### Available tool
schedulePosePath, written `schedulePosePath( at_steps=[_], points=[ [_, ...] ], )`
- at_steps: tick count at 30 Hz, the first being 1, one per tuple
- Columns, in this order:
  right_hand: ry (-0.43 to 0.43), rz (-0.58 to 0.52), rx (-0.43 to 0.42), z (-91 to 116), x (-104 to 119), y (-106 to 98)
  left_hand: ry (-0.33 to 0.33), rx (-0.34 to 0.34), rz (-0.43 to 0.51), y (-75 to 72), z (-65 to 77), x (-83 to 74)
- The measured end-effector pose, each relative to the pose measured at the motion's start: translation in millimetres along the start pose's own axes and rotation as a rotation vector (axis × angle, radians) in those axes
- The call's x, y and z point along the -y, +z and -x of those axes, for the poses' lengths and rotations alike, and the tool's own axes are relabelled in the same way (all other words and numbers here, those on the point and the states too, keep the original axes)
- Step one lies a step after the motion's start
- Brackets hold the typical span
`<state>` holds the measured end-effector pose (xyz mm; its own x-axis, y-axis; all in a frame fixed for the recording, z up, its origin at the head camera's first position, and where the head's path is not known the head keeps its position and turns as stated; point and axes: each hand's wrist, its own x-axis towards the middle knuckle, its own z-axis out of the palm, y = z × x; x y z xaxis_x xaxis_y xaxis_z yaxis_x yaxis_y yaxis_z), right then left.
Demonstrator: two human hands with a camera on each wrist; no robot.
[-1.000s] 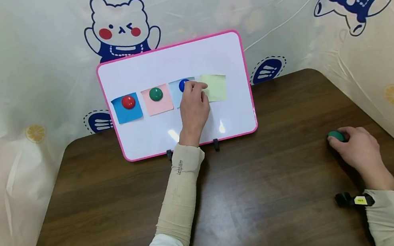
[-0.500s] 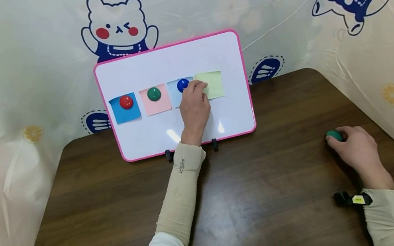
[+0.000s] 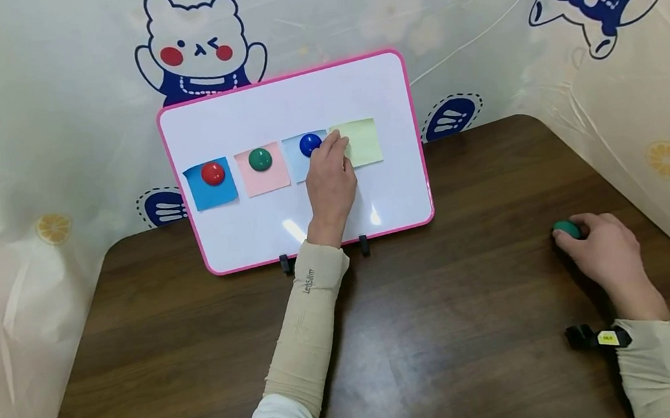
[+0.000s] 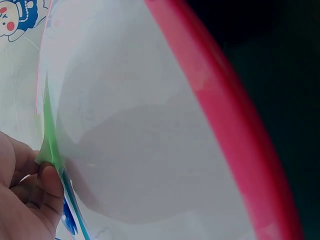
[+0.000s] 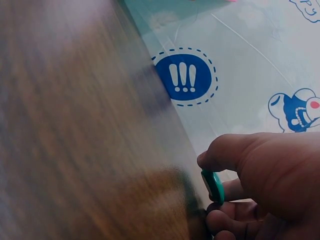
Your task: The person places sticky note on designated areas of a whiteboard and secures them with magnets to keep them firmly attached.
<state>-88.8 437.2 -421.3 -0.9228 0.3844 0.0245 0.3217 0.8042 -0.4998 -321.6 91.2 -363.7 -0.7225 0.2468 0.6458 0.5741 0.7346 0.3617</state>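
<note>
My left hand (image 3: 331, 175) is at the whiteboard (image 3: 371, 205), pinching the left edge of a pale green sticky note (image 3: 365, 143). In the left wrist view this note (image 4: 50, 135) stands out edge-on from between thumb and fingers. Left of it, a light blue sticky note (image 3: 296, 165) bears a round blue magnet (image 3: 310, 145), close beside my fingers. Farther left are a pink note (image 3: 264, 181) with a green magnet (image 3: 260, 159) and a blue note (image 3: 211, 195) with a red magnet (image 3: 213, 173). Over at the right, my right hand (image 3: 609, 252) holds another green magnet (image 5: 216, 187) between thumb and fingers.
The pink-framed board leans back on black feet (image 3: 365, 245) upon a dark wooden table (image 3: 446, 333). A patterned curtain (image 3: 326, 12) closes off the back and both sides. A black strap device (image 3: 596, 337) sits at the right wrist.
The pale green note has turned slightly, its right side rising, and shifted a little left toward the light blue note. The right hand stays put with its magnet; the head view drifts slightly.
</note>
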Motion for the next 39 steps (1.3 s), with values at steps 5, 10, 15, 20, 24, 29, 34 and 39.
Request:
schedulePosePath(
  at_steps=[5, 10, 15, 20, 24, 29, 34, 39],
  points=[
    [-0.006, 0.001, 0.002, 0.1, 2.1, -1.4, -0.018, 0.026, 0.007, -3.6, -1.7, -0.1],
    [-0.022, 0.002, -0.011, 0.3, 4.4, -3.8, -0.028, 0.046, 0.014, -8.5, -4.4, -0.8],
    [-0.021, 0.003, -0.013, 0.6, 7.0, -6.1, -0.039, 0.069, 0.011, -12.1, -6.3, -1.5],
    [-0.009, 0.003, 0.003, 0.1, 7.1, -7.9, -0.054, 0.099, -0.001, -13.4, -8.0, -3.0],
    [-0.002, 0.003, 0.013, 0.9, 6.4, -10.4, -0.073, 0.123, -0.01, -13.8, -9.4, -5.7],
    [-0.002, -0.005, 0.015, 2.4, 3.9, -10.3, -0.086, 0.148, -0.017, -12.5, -9.7, -6.0],
    [-0.05, -0.063, -0.034, 3.3, 6.2, -4.2, -0.091, 0.17, -0.032, -11.7, -7.7, -5.7],
    [-0.117, -0.127, -0.127, 3.4, 15.3, -0.3, -0.106, 0.187, -0.042, -11.9, -4.4, -4.1]
  ],
)
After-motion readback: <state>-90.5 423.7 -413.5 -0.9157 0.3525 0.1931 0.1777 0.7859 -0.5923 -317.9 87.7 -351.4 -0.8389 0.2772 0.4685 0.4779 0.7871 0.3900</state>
